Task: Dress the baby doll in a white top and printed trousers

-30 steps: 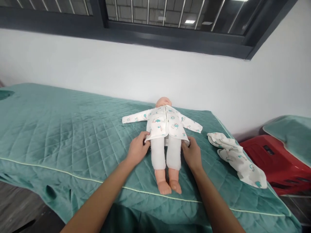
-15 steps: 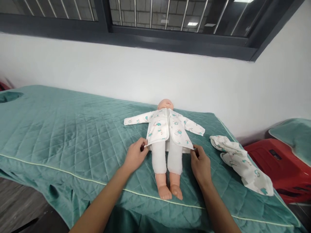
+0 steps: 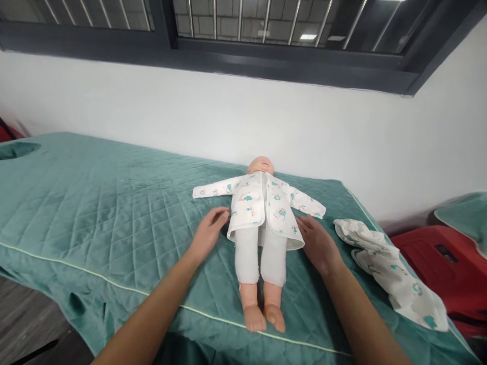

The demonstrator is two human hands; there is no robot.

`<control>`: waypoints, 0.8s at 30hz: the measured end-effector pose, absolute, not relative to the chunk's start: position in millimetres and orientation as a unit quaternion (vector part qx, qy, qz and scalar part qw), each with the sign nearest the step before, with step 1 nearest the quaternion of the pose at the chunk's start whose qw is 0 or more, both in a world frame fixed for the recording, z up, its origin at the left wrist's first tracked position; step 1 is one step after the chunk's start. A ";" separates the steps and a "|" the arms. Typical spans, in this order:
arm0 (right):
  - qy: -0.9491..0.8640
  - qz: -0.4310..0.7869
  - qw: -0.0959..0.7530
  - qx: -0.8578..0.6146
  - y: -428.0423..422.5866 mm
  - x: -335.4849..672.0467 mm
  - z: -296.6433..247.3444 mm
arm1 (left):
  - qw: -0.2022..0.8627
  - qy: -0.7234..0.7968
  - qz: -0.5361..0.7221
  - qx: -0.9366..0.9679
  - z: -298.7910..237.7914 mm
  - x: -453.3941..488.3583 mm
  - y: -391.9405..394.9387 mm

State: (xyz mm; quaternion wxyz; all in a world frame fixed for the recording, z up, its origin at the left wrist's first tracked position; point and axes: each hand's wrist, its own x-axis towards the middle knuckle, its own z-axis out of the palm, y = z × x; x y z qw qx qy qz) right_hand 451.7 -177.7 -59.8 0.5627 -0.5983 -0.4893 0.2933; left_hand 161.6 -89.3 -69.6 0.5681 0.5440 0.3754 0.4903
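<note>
Two hands flanking the doll (image 3: 246, 256): left hand (image 3: 207, 233) has fingers loosely together, right hand (image 3: 319, 245) has them stretched at the jacket (image 3: 247, 205), can't tell if pinching. Jacket's on the doll, gaping low; I'd smooth both sides evenly.

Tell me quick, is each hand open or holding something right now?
Left hand: loosely curled beside the jacket; grip can't be told.
Right hand: at the jacket's other side; grip can't be told.

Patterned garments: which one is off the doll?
The bunched garment lying right of the right hand; the jacket is on the doll.
</note>
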 end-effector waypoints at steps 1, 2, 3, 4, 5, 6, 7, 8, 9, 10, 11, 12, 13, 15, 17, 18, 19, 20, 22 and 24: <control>-0.487 0.319 0.553 -0.596 -164.6 453.2 -56.7 | 0.609 0.360 0.494 0.505 -68.0 169.1 -82.0; -0.477 0.353 0.547 -0.590 -151.8 453.1 -54.1 | 0.654 0.341 0.491 0.464 -66.1 177.3 -74.4; -0.454 0.398 0.550 -0.577 -139.6 451.5 -52.1 | 0.695 0.324 0.481 0.425 -63.9 185.7 -66.8; -0.427 0.438 0.556 -0.563 -128.4 448.8 -50.8 | 0.731 0.312 0.466 0.387 -61.7 194.1 -59.3; -0.399 0.473 0.564 -0.547 -118.5 445.5 -50.3 | 0.761 0.306 0.451 0.353 -59.7 202.2 -52.0; -0.372 0.496 0.576 -0.532 -110.0 441.9 -50.3 | 0.784 0.302 0.438 0.320 -57.8 209.6 -45.1; -0.352 0.505 0.591 -0.521 -102.8 438.7 -50.7 | 0.804 0.298 0.426 0.288 -56.2 216.3 -38.5; -0.344 0.500 0.604 -0.516 -96.9 436.3 -51.3 | 0.823 0.290 0.413 0.261 -54.7 222.2 -32.3; -0.344 0.489 0.614 -0.515 -92.1 434.8 -51.9 | 0.841 0.277 0.398 0.240 -53.4 227.4 -26.5; -0.346 0.475 0.622 -0.518 -88.1 434.4 -52.3 | 0.857 0.259 0.383 0.227 -52.0 232.0 -21.0; -0.348 0.461 0.627 -0.522 -84.7 435.2 -52.3 | 0.870 0.243 0.369 0.220 -50.6 236.0 -15.7; -0.349 0.451 0.629 -0.528 -81.6 437.1 -52.0 | 0.879 0.230 0.357 0.219 -49.1 239.8 -10.6; -0.349 0.446 0.630 -0.532 -78.5 439.8 -51.4 | 0.882 0.223 0.351 0.221 -47.6 243.5 -5.6; -0.346 0.440 0.631 -0.537 -72.1 446.7 -49.6 | 0.879 0.221 0.355 0.229 -45.6 250.7 4.4; -0.340 0.440 0.635 -0.536 -65.3 453.4 -48.4 | 0.872 0.225 0.366 0.233 -45.5 257.4 13.7; -0.334 0.444 0.639 -0.532 -62.0 456.2 -48.3 | 0.871 0.226 0.368 0.234 -46.3 260.2 17.7; -0.327 0.454 0.640 -0.527 -59.1 458.4 -48.7 | 0.872 0.225 0.366 0.234 -47.5 262.6 21.1; -0.319 0.471 0.638 -0.520 -56.7 460.1 -49.3 | 0.874 0.224 0.363 0.233 -48.9 264.4 23.8; -0.304 0.509 0.626 -0.506 -53.9 462.4 -51.1 | 0.875 0.224 0.361 0.233 -51.6 266.2 27.0; -0.296 0.532 0.618 -0.497 -53.2 464.4 -52.9 | 0.871 0.232 0.364 0.235 -52.9 266.1 28.1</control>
